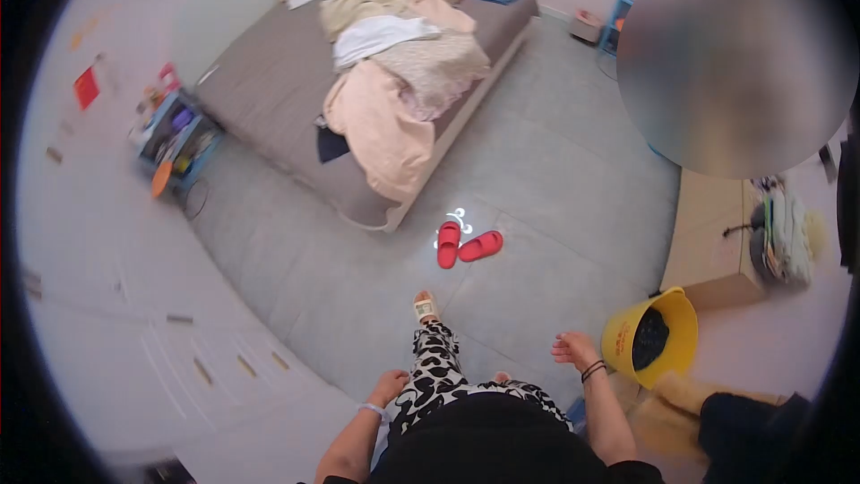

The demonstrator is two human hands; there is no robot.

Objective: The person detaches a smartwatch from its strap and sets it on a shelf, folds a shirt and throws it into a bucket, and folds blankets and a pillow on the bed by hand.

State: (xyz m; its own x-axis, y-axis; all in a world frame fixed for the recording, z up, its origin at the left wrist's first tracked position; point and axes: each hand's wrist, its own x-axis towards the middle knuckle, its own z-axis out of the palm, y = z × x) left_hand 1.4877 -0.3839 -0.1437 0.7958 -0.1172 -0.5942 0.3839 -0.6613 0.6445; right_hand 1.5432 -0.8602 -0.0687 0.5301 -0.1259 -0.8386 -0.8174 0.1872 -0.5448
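Observation:
My left hand [389, 388] hangs beside my left thigh, against the black-and-white patterned trousers [436, 358]; its fingers are too small to make out. To the right, my right hand [573, 350] is held out from the body with its fingers loosely apart and nothing in them. Nearest to it stands a yellow bucket [618, 336] with something dark inside. On the floor in front lie two red slippers [448, 245]. Further off, a pile of clothes and a peach cloth [381, 125] lie on the bed [260, 81].
A blue cart [179, 139] with small items stands by the bed's left corner. At the right is a cardboard box [708, 237] with clothes beside it. Dark cloth [748, 430] lies at the lower right. A blurred disc covers the upper right.

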